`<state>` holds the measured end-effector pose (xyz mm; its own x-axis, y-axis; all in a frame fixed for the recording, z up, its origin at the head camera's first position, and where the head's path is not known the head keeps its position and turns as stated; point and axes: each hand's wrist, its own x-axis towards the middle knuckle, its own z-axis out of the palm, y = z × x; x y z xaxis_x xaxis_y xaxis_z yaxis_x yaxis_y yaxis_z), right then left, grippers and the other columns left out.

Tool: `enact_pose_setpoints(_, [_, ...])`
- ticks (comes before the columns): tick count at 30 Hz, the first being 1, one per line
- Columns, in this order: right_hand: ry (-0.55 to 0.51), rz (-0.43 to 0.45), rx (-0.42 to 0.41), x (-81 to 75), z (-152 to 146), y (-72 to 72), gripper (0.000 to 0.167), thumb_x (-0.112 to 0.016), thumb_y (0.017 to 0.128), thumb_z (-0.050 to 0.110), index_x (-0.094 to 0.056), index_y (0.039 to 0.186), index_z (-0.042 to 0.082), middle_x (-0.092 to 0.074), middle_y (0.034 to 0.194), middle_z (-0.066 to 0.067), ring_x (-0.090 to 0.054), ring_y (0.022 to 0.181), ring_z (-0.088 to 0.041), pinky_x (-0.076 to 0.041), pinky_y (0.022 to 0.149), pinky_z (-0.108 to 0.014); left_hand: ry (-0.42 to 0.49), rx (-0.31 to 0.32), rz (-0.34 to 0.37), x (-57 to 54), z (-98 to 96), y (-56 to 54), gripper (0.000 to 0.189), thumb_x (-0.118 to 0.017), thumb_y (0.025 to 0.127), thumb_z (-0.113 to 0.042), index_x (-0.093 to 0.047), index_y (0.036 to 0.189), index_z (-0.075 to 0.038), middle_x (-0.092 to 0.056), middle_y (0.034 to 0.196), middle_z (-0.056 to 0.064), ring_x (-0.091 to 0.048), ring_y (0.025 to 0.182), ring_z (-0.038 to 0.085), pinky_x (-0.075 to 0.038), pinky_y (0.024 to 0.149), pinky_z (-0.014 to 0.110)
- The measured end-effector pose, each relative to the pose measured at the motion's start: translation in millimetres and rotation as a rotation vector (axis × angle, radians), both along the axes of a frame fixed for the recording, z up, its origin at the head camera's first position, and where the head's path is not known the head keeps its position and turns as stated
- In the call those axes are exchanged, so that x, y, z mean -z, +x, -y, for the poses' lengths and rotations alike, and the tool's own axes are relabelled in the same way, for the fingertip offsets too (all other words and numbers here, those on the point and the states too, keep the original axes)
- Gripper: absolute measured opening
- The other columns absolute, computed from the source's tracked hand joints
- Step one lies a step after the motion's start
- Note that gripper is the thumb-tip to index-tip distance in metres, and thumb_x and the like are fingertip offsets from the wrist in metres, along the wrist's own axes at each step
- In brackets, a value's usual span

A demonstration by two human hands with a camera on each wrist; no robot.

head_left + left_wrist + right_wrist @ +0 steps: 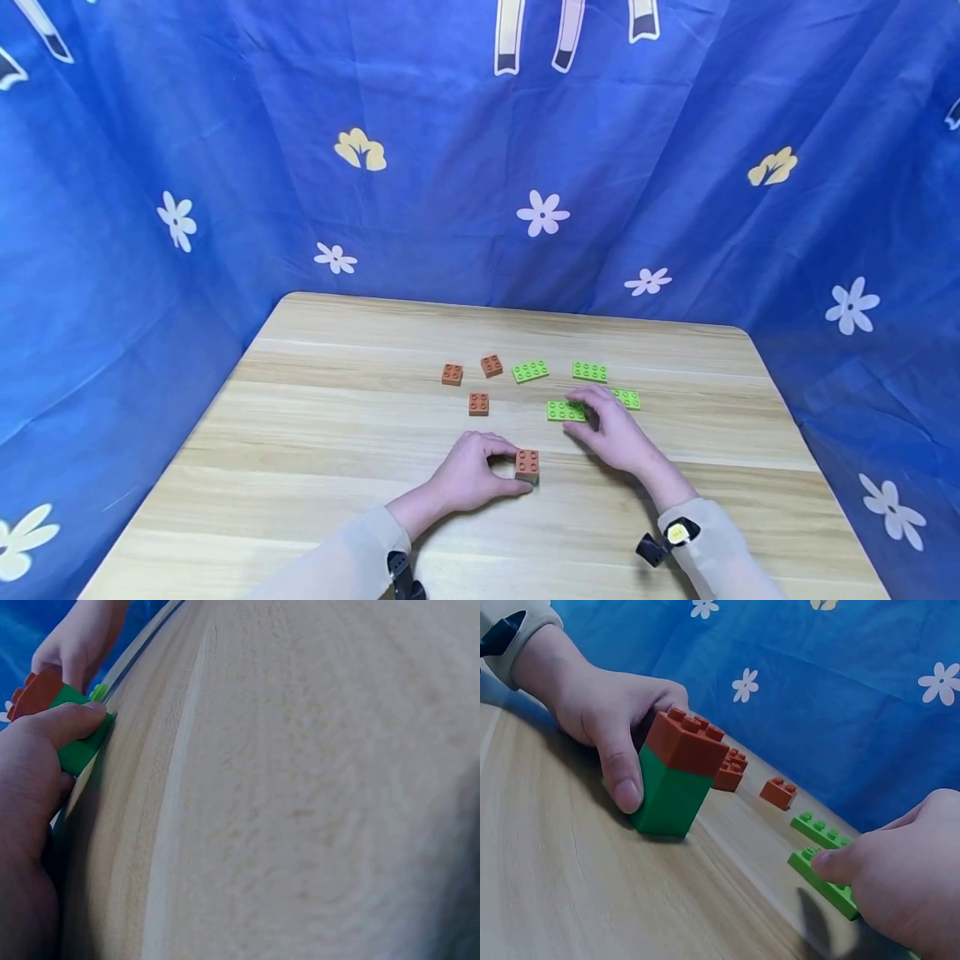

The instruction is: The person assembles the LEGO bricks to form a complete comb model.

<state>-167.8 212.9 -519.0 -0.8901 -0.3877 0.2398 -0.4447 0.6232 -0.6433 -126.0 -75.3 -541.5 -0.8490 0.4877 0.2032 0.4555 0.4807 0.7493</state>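
Note:
In the head view my left hand point(468, 475) grips a two-part brick stack between thumb and fingers. A reddish-brown studded toy brick point(686, 746) sits on top of a dark green brick point(673, 796). The stack stands upright on the wooden table. To its right, my right hand point(611, 429) is over the right end of a light green flat brick point(564, 411). Its thumb and fingers are bent and spread about that brick's long edges; the right wrist view shows the thumb point(832, 864) above its studs. Firm contact there is hard to see.
Three brown bricks lie loose at the back: a left one point(452, 374), a middle one point(491, 366) and a nearer one point(478, 404). More light green flat bricks point(530, 372) point(589, 372) point(628, 399) lie around the right hand. A blue curtain point(450, 208) hangs behind the table point(337, 417).

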Motion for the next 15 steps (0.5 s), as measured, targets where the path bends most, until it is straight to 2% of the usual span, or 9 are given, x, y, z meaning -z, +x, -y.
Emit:
enact_pose_setpoints(10, [0.018,0.015,0.005,12.3,-1,-4.5,0.052,-0.082,0.096,0.018,-0.063,0.141,0.001,-0.062,0.141,-0.012,-0.051,0.138,-0.034,-0.038,0.118,-0.055,0.007,0.000,-0.006,-1.4,0.5,0.5,0.038,-0.097,0.075,-0.042,-0.084,0.104,-0.022,-0.075,0.101,-0.018,-0.068,0.096,0.003,-0.051,0.098,0.039])
enact_pose_setpoints(15, [0.019,0.026,0.015,15.7,-2,-5.6,0.049,-0.080,0.097,0.016,-0.063,0.140,0.001,-0.062,0.138,-0.011,-0.051,0.137,-0.034,-0.039,0.117,-0.055,-0.005,-0.002,0.021,-2.1,-0.1,0.4,0.038,-0.098,0.074,-0.040,-0.084,0.105,-0.023,-0.074,0.102,-0.020,-0.067,0.098,0.002,-0.049,0.100,0.038])
